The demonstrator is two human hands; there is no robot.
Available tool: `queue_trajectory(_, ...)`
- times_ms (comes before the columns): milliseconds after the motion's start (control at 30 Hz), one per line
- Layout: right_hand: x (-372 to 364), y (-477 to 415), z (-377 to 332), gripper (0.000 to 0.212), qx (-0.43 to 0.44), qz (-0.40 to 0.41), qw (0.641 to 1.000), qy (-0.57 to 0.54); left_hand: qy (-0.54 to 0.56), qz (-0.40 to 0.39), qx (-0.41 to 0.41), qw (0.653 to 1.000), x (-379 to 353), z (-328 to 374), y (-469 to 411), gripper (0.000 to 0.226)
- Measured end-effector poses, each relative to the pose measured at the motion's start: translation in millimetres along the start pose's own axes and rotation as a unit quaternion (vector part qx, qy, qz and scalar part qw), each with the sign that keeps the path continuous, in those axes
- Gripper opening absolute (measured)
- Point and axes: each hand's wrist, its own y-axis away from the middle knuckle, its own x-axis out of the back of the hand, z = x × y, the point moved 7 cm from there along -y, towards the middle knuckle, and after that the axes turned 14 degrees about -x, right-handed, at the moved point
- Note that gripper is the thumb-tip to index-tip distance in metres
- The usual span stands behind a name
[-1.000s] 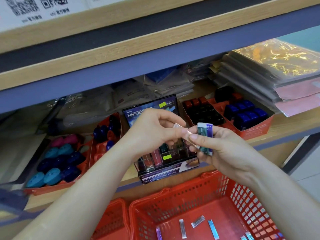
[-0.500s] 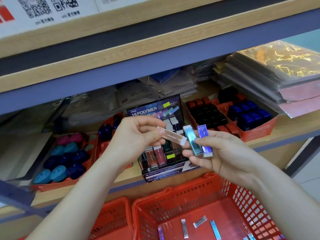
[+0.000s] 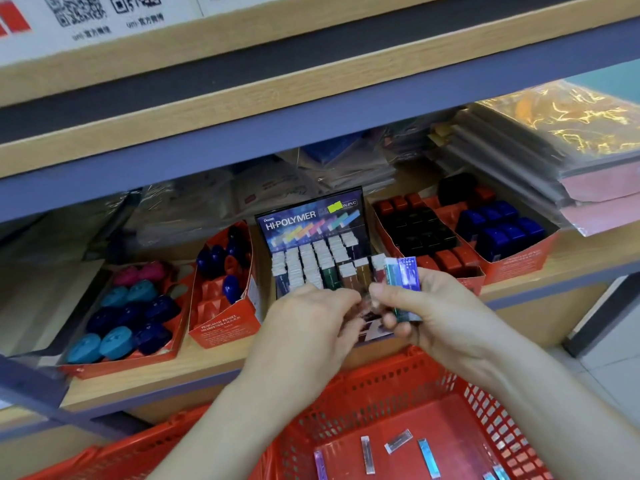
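**Two hands meeting at the eraser display**

The right hand point(image 3: 440, 317) is pinching two slim erasers point(image 3: 403, 282) (one teal, one blue) upright between thumb and fingers, just in front of the Hi-Polymer display box point(image 3: 311, 220) on the shelf point(image 3: 571, 258). The left hand point(image 3: 311, 323), back turned up, is curling its fingers toward the box's front row. Blur is hiding whether it is gripping anything. Both forearms are reaching over a red basket point(image 3: 381, 386).

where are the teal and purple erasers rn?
Head view, right of centre: erasers gripped by right hand, before the display, above the basket.
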Motion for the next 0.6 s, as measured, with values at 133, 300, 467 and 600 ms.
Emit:
queue_trajectory(133,10,2,-9,0.016,-0.001,0.013,0.997,-0.081,0.246,0.061,0.211,0.944,0,-25,5,0.026)
queue_trajectory(300,31,6,-15,0.016,0.009,0.066,0.988,-0.143,0.361,0.125,0.282,0.880,7,-45,-2,0.022)
queue_trajectory(467,41,9,-21,0.015,0.029,0.094,0.983,-0.153,0.318,0.128,0.285,0.895,0,-60,-14,0.021)
queue_trajectory(600,45,11,-24,0.013,0.039,0.102,0.981,-0.158,0.245,0.089,0.250,0.933,-8,-60,-27,0.025)
